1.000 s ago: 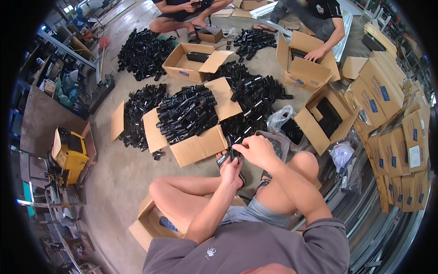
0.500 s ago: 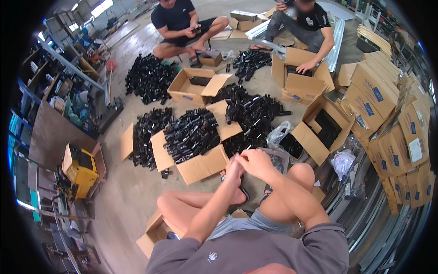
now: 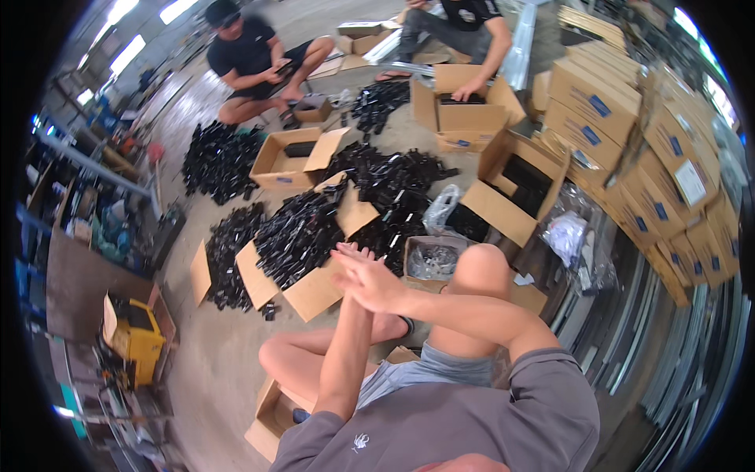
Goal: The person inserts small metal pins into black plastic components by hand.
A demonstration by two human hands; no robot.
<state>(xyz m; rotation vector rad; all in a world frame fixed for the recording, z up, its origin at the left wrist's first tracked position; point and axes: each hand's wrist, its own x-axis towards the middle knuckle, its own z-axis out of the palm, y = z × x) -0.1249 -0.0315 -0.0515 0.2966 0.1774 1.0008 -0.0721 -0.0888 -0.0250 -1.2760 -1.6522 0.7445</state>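
My right hand crosses over my left hand, fingers loosely spread, just near of the open carton of black parts. I cannot tell whether either grasps anything, or any part's long axis.

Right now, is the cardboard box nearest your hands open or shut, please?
Open: the cardboard box has its flaps spread outward, and black parts heaped inside show.

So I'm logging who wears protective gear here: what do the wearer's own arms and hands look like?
Both forearms are bare. The left hand and the right hand show no gloves, and no watch or band is visible. The grey short sleeve ends at the right upper arm.
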